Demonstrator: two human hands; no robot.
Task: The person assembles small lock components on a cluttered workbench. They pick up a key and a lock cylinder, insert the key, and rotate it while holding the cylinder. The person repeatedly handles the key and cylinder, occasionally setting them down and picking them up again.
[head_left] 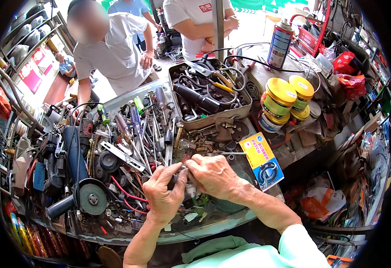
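Observation:
My left hand and my right hand meet over the front middle of the cluttered workbench. Both are closed, thumbs and fingertips pinched together round a small piece too covered to name. A thin metal rod shows just beyond my right knuckles; whether I hold it I cannot tell. Below the fingers lie small loose metal and plastic bits. Right of my right hand is a yellow and blue rubber patch box. Left of my left hand runs a red cable.
An angle grinder lies at left, near screwdrivers and pliers. Behind my hands stands a metal tin full of tools. Yellow-lidded tubs and a spray can stand at right. Across the bench, a person in white reaches toward the tools.

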